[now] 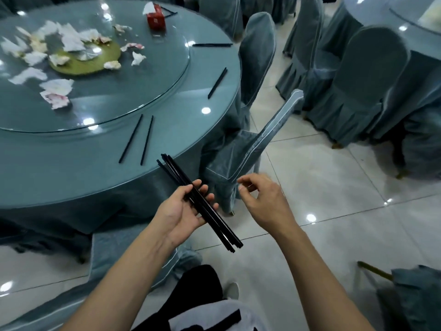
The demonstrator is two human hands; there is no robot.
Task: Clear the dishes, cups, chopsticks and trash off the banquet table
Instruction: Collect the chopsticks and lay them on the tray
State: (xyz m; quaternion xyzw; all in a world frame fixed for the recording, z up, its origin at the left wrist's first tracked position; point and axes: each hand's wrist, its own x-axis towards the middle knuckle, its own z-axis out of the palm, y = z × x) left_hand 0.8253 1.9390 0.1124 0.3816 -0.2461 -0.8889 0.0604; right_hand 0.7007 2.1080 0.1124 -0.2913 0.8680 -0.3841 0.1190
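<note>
My left hand [183,211] holds a bundle of several black chopsticks [174,169] slanting from the table edge down to the right. My right hand [260,199] hovers just right of the bundle, fingers loosely curled and holding nothing. On the round banquet table [71,168] a pair of black chopsticks [139,139] lies near the front edge. Another chopstick pair [217,83] lies at the right rim and a third pair of chopsticks [212,45] farther back. Crumpled tissues [57,91] and scraps litter the glass turntable [133,91]. A red tissue box [156,19] stands at the back.
A covered chair [241,158] tilts against the table right of my hands, another covered chair [257,51] behind it. More covered chairs [372,87] and a second table [391,13] fill the right. A chair seat [114,254] sits below my left arm. Tiled floor [322,187] lies between.
</note>
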